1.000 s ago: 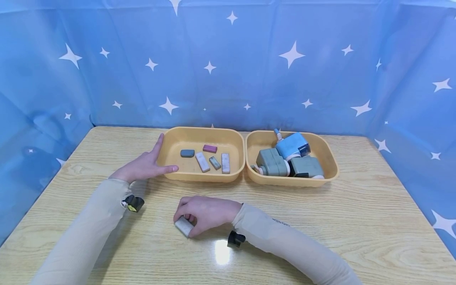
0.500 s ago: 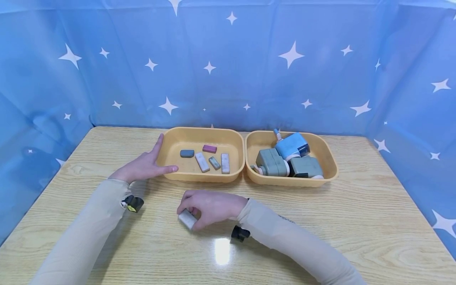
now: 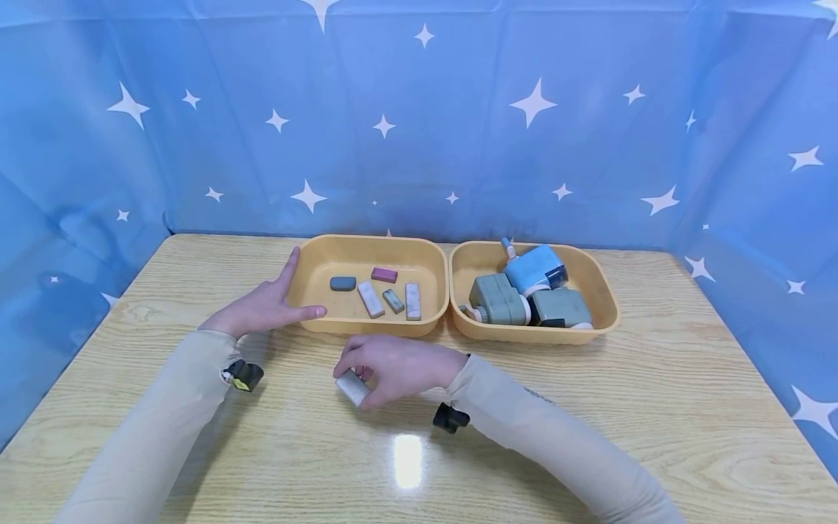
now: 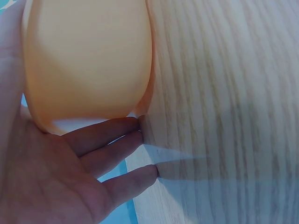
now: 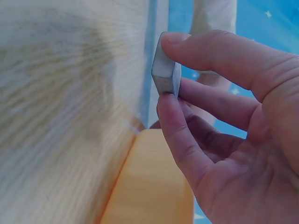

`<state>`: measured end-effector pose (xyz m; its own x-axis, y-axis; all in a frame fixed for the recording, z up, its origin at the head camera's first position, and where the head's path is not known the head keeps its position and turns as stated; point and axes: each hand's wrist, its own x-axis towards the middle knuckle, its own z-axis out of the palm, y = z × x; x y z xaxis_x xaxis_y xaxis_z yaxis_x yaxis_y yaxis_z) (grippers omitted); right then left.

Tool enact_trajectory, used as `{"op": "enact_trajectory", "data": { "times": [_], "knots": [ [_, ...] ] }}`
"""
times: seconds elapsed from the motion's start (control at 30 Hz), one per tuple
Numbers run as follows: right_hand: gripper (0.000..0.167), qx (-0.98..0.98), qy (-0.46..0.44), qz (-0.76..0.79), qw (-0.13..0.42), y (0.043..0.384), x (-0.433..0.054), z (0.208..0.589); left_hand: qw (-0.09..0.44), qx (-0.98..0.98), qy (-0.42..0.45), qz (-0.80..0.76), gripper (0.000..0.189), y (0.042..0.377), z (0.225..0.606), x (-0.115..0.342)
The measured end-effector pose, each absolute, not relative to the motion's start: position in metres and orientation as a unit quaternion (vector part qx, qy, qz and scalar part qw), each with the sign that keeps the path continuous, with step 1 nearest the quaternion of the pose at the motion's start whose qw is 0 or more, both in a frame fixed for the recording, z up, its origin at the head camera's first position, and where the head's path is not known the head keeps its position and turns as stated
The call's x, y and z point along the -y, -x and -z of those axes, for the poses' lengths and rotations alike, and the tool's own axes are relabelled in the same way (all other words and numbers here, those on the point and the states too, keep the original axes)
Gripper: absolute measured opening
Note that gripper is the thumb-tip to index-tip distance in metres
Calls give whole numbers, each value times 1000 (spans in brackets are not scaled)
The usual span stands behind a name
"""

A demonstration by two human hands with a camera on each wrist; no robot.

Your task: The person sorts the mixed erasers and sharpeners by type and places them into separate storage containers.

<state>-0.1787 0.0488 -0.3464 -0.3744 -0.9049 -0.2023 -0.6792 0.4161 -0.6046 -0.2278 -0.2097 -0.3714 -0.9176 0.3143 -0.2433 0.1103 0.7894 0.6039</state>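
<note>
My right hand (image 3: 399, 366) pinches a whitish-grey eraser (image 3: 353, 388) above the table, in front of the left basket. Close up in the right wrist view, thumb and forefinger hold the eraser (image 5: 166, 72) at opposite ends, its edges slanted. My left hand (image 3: 262, 304) lies spread at the left end of the yellow basket (image 3: 366, 326), thumb reaching over the front rim. The left wrist view has its straight fingers (image 4: 112, 149) beside the basket's end wall (image 4: 88, 60). Inside that basket lie a dark blue eraser (image 3: 343, 284), a purple one and several greyish-white ones.
A second yellow basket (image 3: 471, 329) stands against the first on the right. It holds a blue pump-top bottle (image 3: 533, 268) and two grey-green bottles, one of them here (image 3: 499, 298). A blue starred curtain (image 3: 419, 145) closes off the back and sides of the wooden table (image 3: 687, 407).
My right hand has moved away from me and slightly right with the eraser, rising off the table toward the left basket. My left hand has stayed in place.
</note>
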Motion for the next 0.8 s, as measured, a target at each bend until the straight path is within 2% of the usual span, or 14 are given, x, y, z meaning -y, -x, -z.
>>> {"op": "enact_trajectory", "data": {
  "times": [0.8],
  "knots": [
    [45,-825,482,193,223,200,-56,310,174,-931,-112,-302,120,228,371,211]
  ]
}}
